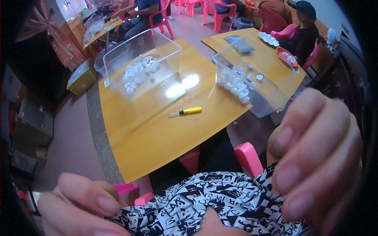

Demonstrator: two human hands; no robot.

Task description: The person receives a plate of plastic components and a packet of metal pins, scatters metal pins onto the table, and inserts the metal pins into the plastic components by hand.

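Observation:
Both hands are raised close to the view, over the patterned black-and-white clothing. At the lower left is my left hand [80,206], its fingers loosely bent and slightly apart; nothing shows in it. My right hand [319,157] looms large on the right, fingers curled but spaced, with no object visible between them. Neither hand touches the table. On the yellow wooden table [157,145] lies a screwdriver [191,111] with a yellow handle. Behind it stands a clear plastic bin [108,65] of small white plastic pieces [138,72].
A second clear bin [275,90] with white pieces straddles the table's right edge. Farther back are a grey bag [243,48], a white scalloped tray [268,39] and a red dish [286,56]. Another person [303,39] sits at right. A yellow crate [80,78] stands left.

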